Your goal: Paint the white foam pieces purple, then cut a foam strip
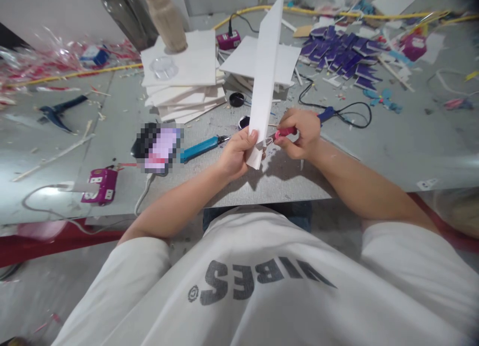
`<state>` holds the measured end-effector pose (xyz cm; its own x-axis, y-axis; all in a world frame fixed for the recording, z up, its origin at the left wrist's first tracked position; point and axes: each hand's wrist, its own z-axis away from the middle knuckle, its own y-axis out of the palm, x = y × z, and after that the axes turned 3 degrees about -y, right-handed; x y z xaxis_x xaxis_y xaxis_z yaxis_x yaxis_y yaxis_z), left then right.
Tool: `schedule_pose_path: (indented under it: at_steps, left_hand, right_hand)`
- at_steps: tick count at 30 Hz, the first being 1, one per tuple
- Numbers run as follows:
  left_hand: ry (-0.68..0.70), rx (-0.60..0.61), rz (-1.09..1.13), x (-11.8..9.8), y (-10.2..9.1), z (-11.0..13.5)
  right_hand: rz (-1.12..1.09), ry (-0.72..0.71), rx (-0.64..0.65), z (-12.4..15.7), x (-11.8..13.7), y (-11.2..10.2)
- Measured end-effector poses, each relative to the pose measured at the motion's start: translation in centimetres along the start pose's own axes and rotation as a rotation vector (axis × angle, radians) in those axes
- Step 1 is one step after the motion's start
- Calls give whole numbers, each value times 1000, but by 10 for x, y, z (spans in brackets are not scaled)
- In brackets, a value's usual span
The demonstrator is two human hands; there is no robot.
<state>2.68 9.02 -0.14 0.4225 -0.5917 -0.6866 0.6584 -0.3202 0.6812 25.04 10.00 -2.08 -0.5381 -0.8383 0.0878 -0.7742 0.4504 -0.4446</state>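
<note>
My left hand (238, 154) is closed near the lower end of a long white foam board strip (266, 71), which stands up tilted away from me. A small flap at the strip's bottom end bends outward. My right hand (301, 134) grips a small red-handled tool (286, 132), its dark metal end against the strip's right edge by my left fingers. The exact kind of tool is hard to make out. Left of my left hand lies a blue utility knife (202, 148). Just behind the strip is a small open pot (244, 122), partly covered.
Stacked white boards (183, 94) bear a brown container (167, 21). Purple pieces (340, 51) are heaped at the back right. A corded blue-handled tool (326, 114) lies beyond my right hand. A phone (161, 149) and a purple power adapter (101, 186) lie to the left.
</note>
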Motion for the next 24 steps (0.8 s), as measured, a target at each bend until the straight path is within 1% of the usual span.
schedule_pose_path:
  at_steps: [3,4,7,11,13,17,20,24]
  left_hand:
    - [107,99,-77,2,-1,2]
    - [116,112,-86,2,-1,2]
    - [91,103,-89,2,1,4]
    - [37,64,-63,0,4,5]
    - [23,72,-49,-1,4,5]
    - [30,120,-72,-1,1,5]
    - [35,104,-93,0,0,5]
    - [61,82,-95,2,1,4]
  right_hand:
    - [-14,-6,3,-1,10,3]
    - [-9,-5,13,-2,13,3]
    - [-31,4,22,-2,15,4]
    - [-94,60,-17,1,2,-1]
    - [-105,110,-19,3,-7,-6]
    - [-86,209,34,5,-16,-14]
    - [-56,224,53,5,-13,-11]
    - [-87,183,84,5,-2,-1]
